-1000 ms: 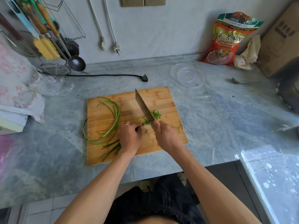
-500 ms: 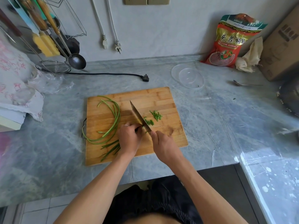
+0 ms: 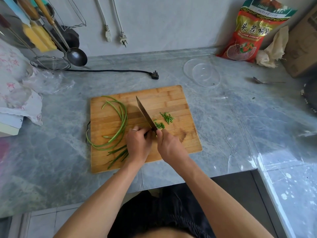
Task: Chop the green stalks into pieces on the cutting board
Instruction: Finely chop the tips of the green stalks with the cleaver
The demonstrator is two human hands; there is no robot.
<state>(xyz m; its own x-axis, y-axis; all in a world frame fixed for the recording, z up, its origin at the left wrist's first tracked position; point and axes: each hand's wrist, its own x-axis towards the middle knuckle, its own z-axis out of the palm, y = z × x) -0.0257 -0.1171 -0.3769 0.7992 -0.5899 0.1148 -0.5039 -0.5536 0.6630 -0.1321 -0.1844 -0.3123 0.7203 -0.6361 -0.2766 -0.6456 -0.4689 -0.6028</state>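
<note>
The left hand (image 3: 137, 143) curls its fingers over a bundle of green stalks (image 3: 118, 124) on the cutting board (image 3: 171, 100), pinning them so they cannot roll under the blade. The right hand (image 3: 169, 146) grips the knife (image 3: 145, 114), its fingers closed round the handle, the blade just beside the left knuckles (a guide for even cuts). Cut pieces (image 3: 164, 120) lie right of the blade, out of the way. Longer stalks curve across the board's left side, waiting.

Green stalks (image 3: 122, 117) and green cut pieces (image 3: 167, 117) on striped tan bamboo cutting board (image 3: 168, 98), grey-veined marble counter (image 3: 223, 134), red-gold bag (image 3: 248, 33) at 1 o'clock, pink-floral white cloth (image 3: 15, 93) at 9 o'clock.
</note>
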